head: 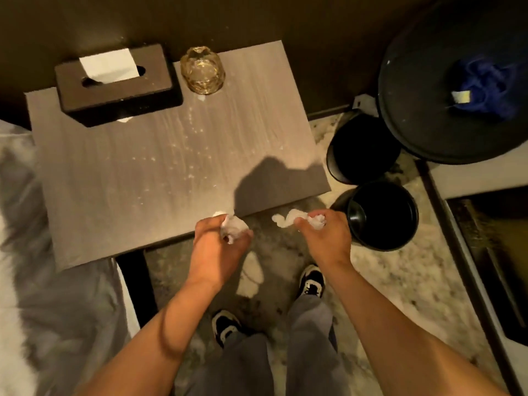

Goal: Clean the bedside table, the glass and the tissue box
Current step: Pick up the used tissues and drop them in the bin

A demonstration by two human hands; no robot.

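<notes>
Now each grip clenches a crumpled white tissue wad [234, 227]; I should sweep the grey wooden table [114, 178] crumbs [183, 155] edgeward, pressing flat.

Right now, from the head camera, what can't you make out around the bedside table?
- Inside of both small bins: too dark to see contents.
- Left hand and right hand: the fingers hide most of the crumpled tissue in each.
- Glass: glare; clean or not, unclear.
- Tissue box: far side faces away; a white scrap is partly hidden beneath it.
- Bedside table: the hands' shadow darkens its near right corner.
</notes>
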